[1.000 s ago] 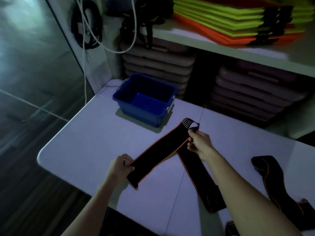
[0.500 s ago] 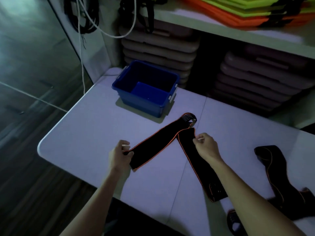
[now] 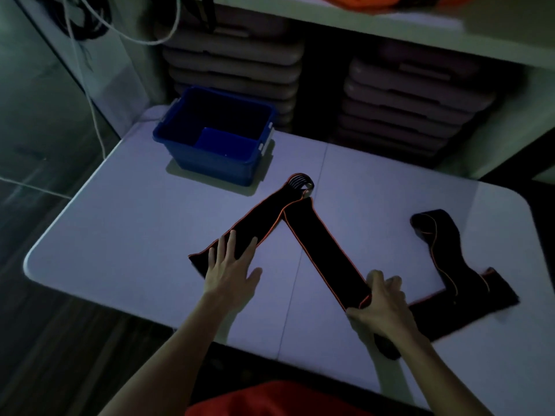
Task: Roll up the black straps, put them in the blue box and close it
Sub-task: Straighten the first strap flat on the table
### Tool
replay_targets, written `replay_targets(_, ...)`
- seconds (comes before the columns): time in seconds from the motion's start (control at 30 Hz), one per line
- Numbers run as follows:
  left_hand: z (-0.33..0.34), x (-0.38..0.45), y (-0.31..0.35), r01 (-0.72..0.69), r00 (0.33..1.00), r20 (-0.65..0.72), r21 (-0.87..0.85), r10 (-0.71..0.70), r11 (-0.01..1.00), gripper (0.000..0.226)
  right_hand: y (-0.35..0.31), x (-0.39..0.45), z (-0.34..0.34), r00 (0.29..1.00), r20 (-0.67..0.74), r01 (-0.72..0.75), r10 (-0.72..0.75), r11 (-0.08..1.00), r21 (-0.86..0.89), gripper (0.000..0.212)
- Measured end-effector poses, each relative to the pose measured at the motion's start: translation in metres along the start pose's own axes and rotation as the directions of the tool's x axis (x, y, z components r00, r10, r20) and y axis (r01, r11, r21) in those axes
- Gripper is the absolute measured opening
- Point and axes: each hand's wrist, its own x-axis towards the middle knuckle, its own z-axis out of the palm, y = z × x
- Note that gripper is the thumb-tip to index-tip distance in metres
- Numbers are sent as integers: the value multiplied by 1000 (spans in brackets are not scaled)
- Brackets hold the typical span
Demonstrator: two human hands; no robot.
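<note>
While starting the roll at the near end, turn the first fold tight and square, orange edging matched on both sides, to avoid a coned roll. Note the right grip [image 3: 384, 304] closed on that near end of the black strap [image 3: 327, 250], fingers curled over the top, thumb underneath. Note the left grip [image 3: 231, 265] spread wide and flat, holding nothing, only pressing the strap's other leg onto the desk [image 3: 120, 235]. Treat the strap as limp webbing, laid in an upside-down V with the ringed bend [image 3: 301, 184] at the far point. Roll up the right leg toward that bend, then swing the left leg into line before going on; otherwise expect a kink there. Lift the left palm when short of slack.

Mind the second strap [image 3: 450, 265] just beside the right wrist, seemingly running under the forearm, so apt to be dragged along. Nudge it aside, or roll away from it.

Farther off, find the blue box [image 3: 210, 166] open and empty on the far left part of the desk, well apart from both straps, with a free path to it. No lid in view; look for one before closing. Beyond, disregard the stacked grey boards [image 3: 405, 94] under the shelf [image 3: 390, 34] and the white cord [image 3: 90, 94] hanging left of the box: neither in the way.
</note>
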Motion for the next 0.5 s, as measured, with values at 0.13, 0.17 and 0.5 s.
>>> replay_targets(0.13, 1, -3, -2, -35, 999, 18, 23, 35, 999, 77, 14, 2, -17, 992, -93, 91, -79, 987, 130, 45)
replay_targets(0.17, -1, -2, -2, -37, 999, 3, 26, 37, 999, 75, 16, 3, -22, 985, -141, 122, -100, 980, 156, 42)
replay_targets(0.5, -58, 15, 106, -409, 912, -201, -388, 357, 826, 68, -14, -29, -107, 683, -553, 685, -477, 681, 258, 54)
